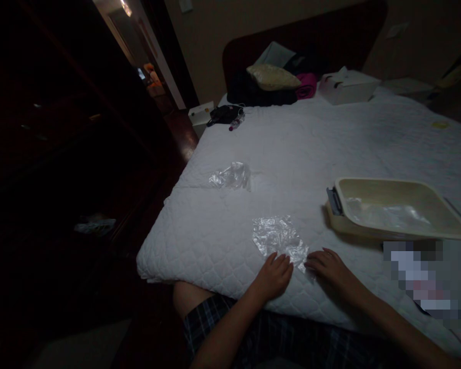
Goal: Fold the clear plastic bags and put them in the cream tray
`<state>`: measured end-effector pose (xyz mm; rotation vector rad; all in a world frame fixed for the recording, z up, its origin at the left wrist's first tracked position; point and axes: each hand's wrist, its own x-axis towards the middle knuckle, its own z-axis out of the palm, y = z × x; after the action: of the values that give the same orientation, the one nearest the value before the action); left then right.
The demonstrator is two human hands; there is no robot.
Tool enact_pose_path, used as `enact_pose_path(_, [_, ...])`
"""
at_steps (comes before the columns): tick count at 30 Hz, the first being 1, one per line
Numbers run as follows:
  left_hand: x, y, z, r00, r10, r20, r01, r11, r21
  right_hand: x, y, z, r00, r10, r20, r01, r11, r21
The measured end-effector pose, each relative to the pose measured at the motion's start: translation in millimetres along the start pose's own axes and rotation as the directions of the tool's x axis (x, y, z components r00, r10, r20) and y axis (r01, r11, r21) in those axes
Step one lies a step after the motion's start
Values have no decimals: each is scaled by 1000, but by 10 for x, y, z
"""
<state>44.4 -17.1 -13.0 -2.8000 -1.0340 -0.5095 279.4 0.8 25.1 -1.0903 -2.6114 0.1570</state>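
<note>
A clear, crinkled plastic bag (278, 236) lies spread on the white quilted bed near its front edge. My left hand (275, 277) is at the bag's near edge, its fingers bent and closed on the film. At the near right corner, my right hand (328, 265) has its fingers pressed together on the same bag; the fingertips are partly hidden. Farther back on the bed rests another clear plastic bag (232, 176), crumpled. To the right of my right hand stands a cream plastic tub (399, 185) with grey handles, with clear plastic film (399, 215) inside.
A blurred-out flat item (418, 279) lies below the tub. Toward the headboard are a pillow (272, 77), a pink roll (306, 86), a white box (348, 87), a black bag (225, 114) and a small bottle (237, 122). Dark floor borders the bed's left side.
</note>
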Motion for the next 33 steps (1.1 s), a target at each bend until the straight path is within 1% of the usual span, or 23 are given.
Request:
enact_pose_path(3, [6, 4, 20, 1000, 13, -5, -13, 1000, 5, 132, -13, -7, 999, 39, -14, -39, 998, 44])
enact_pose_path(6, [3, 7, 39, 1000, 18, -5, -18, 1000, 16, 304, -31, 21, 991, 130, -25, -128, 990, 60])
enact_pose_path(9, [-14, 7, 54, 1000, 28, -13, -27, 999, 26, 460, -61, 87, 979, 202, -28, -200, 979, 47])
enact_pose_path(13, [-34, 11, 55, 999, 32, -36, -31, 999, 31, 583, -103, 153, 968, 252, -17, -252, 968, -1])
enact_pose_path(15, [-26, 17, 39, 998, 31, -46, -30, 999, 36, 607, -119, 153, 965, 261, -16, -261, 965, 4])
enact_pose_path(18, [10, 23, 1, 999, 23, -36, -22, 999, 32, 593, -100, 115, 960, 279, -26, -276, 958, 72])
enact_pose_path(20, [36, 18, -25, 1000, 15, -3, -15, 1000, 13, 541, -31, 74, 950, 306, -53, -299, 948, 109])
enact_pose_path(23, [58, 3, -55, 999, -2, 49, 3, 1000, -18, 404, 160, 7, 930, 358, -84, -347, 930, 126])
enact_pose_path(25, [60, -4, -69, 998, -15, 63, 17, 1000, -25, 305, 304, -35, 918, 391, -64, -379, 914, 147])
enact_pose_path(28, [59, -7, -84, 997, -26, 70, 28, 999, -25, 215, 449, -89, 923, 385, 29, -380, 893, 240])
enact_pose_path(30, [60, -7, -88, 996, -34, 78, 36, 999, -25, 206, 473, -116, 931, 353, 94, -364, 879, 308])
enact_pose_path(33, [64, -7, -83, 995, -53, 88, 56, 998, -27, 234, 423, -142, 934, 318, 161, -356, 857, 373])
